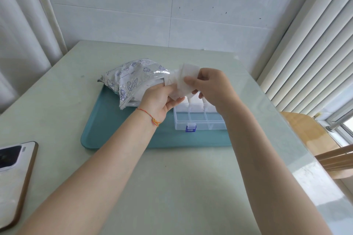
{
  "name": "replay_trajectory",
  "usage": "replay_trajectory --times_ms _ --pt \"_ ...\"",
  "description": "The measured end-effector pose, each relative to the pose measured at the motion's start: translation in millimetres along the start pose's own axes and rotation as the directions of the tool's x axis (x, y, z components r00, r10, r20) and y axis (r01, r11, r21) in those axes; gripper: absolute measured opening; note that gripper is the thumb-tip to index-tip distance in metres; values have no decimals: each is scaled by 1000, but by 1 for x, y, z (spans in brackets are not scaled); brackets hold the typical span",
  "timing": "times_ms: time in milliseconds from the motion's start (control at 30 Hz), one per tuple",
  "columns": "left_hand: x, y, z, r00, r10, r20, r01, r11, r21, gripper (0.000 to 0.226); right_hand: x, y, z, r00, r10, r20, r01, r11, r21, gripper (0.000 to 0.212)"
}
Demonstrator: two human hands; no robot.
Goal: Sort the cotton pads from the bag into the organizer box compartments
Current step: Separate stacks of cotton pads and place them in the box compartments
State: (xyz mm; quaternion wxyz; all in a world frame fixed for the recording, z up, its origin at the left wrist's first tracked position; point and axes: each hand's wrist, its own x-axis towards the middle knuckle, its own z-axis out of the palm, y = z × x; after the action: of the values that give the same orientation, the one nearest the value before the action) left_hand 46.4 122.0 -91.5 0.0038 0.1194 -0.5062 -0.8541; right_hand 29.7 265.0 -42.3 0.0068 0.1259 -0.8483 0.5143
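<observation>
While above one organizer box [198,120], two hands' fingers [189,80] clenched around several cotton pads [186,82].

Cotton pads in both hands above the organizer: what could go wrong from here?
1. The left hand and right hand pinch a loose bunch of cotton pads; extras may drop outside the organizer box onto the tray.
2. The bag lies open and unheld; it could spill.

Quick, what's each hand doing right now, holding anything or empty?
Left hand: grip closed on a bunch of cotton pads.
Right hand: pinching the same cotton pads above the organizer box.
</observation>
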Motion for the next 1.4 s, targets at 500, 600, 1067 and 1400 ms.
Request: replay_trajectory --times_ms 500,600,1067,1400 --pt "-6 11 -2 985 -113 133 129 985 -118 28 7 17 0 989 89 114 -114 966 234 20" --pt "-8 15 -6 964 -143 225 161 985 -65 27 7 18 -5 971 98 219 -179 904 387 22" --pt "-6 16 -8 958 -178 224 184 983 -8 37 6 16 -4 939 149 309 -310 752 581 20" --pt "-6 16 -9 996 -53 72 44 991 128 13 12 24 -7 962 206 178 -271 786 555 5"
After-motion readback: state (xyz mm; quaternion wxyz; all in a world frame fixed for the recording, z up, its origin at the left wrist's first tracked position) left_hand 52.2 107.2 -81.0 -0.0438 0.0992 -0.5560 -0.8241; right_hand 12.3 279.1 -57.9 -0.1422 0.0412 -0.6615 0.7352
